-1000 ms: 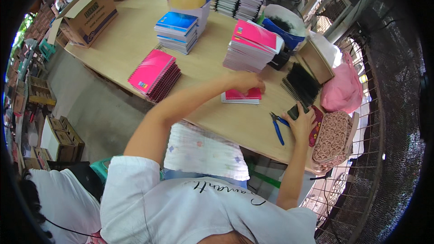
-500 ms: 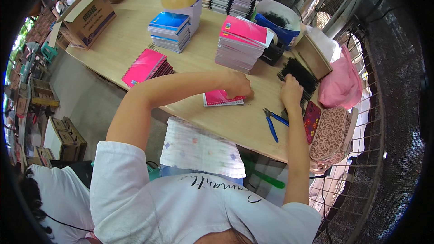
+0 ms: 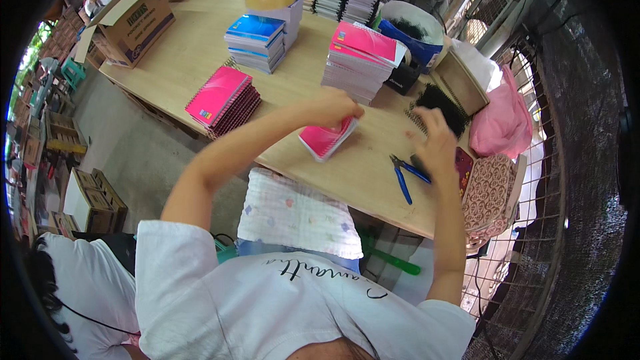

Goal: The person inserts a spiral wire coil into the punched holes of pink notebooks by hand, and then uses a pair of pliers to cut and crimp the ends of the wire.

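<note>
Head view: left grip [image 3: 337,107] clamped on notebook [image 3: 321,141], right grip [image 3: 438,145] unclear; pliers [image 3: 403,185], coils [image 3: 445,105] nearby

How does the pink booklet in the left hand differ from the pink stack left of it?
The pink booklet is thin; the pink stack is several notebooks thick. The pink booklet is tilted in the left hand, while the pink stack lies flat on the table. Both have pink covers.
</note>
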### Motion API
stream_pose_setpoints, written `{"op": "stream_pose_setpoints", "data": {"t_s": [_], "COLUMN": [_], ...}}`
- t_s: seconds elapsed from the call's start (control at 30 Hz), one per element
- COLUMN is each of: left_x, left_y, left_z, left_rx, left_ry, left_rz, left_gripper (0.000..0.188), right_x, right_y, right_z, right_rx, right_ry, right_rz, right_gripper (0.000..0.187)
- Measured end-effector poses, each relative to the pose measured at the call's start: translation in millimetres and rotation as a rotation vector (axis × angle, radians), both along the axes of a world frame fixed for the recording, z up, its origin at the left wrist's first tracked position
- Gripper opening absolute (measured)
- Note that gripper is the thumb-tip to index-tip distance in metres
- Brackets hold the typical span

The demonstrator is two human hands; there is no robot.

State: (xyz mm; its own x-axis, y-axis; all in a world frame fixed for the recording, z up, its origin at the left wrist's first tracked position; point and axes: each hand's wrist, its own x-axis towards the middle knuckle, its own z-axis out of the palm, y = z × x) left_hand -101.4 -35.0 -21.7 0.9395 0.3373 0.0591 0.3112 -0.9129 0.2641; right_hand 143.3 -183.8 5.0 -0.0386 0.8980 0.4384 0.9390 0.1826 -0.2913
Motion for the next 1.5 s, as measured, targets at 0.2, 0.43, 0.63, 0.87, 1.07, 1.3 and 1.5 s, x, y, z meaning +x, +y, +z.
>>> {"op": "stream_pose_setpoints", "data": {"t_s": [0.2, 0.43, 0.63, 0.87, 1.07, 1.3, 1.5], "left_x": [-58, -62, -54, -46, -45, -46, -47], "left_y": [-55, -85, -91, -92, -97, -97, -99], "left_z": [-46, -77, -73, -80, -79, -83, -82], "left_rx": [-0.597, -0.304, -0.315, -0.342, -0.306, -0.324, -0.313], "left_ry": [-1.063, -0.951, -0.979, -1.021, -1.063, -1.064, -1.067], "left_rz": [0.511, 0.582, 0.667, 0.678, 0.674, 0.706, 0.707], "left_gripper": [0.042, 0.048, 0.036, 0.029, 0.031, 0.030, 0.030], "right_x": [-93, -127, -92, -68, -70, -76, -75], "right_y": [-5, 10, -5, -6, -7, -12, -13], "right_z": [-52, -84, -42, -39, -43, -44, -45], "right_rx": [-0.203, -0.056, 0.028, -0.213, -0.089, -0.121, -0.280], "right_ry": [0.850, 0.924, 0.671, 0.583, 0.509, 0.669, 0.660], "right_rz": [0.055, 0.052, -0.012, 0.102, 0.200, 0.316, 0.254], "right_gripper": [0.049, 0.036, 0.026, 0.020, 0.020, 0.016, 0.015]}}
